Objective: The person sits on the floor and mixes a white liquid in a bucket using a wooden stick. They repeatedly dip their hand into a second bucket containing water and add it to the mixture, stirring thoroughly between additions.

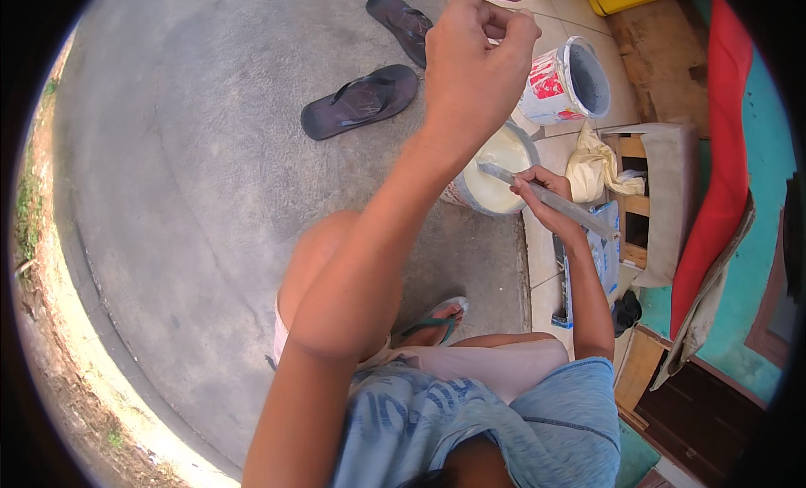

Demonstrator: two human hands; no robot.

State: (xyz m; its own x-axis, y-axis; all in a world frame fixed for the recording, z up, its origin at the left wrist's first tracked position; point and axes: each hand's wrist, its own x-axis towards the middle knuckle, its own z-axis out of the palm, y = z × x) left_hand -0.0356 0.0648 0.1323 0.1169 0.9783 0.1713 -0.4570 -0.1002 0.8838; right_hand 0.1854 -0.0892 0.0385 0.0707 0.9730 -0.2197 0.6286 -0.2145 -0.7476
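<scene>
My right hand (550, 202) is closed round a long grey flat stick (583, 217). The stick's far end reaches into a bucket (514, 209) of pale, creamy liquid that looks like paint (495, 186). Raised over the ground beyond the bucket is my left hand (483, 55), its fingers loosely bent and apart, with nothing visible in them. My left forearm crosses the middle of the view and hides part of the bucket's left side. Behind that bucket, a second white bucket (588, 81) with red marks and paint smears lies tilted, its grey inside showing.
Two dark flip-flops (361, 102) lie on the concrete (193, 152) at the far left. Right of the bucket are a cream cloth (590, 165), a blue paint-smeared tray (604, 261) and a wooden-framed piece (672, 202). A red padded length (722, 152) runs along the turquoise wall (764, 295).
</scene>
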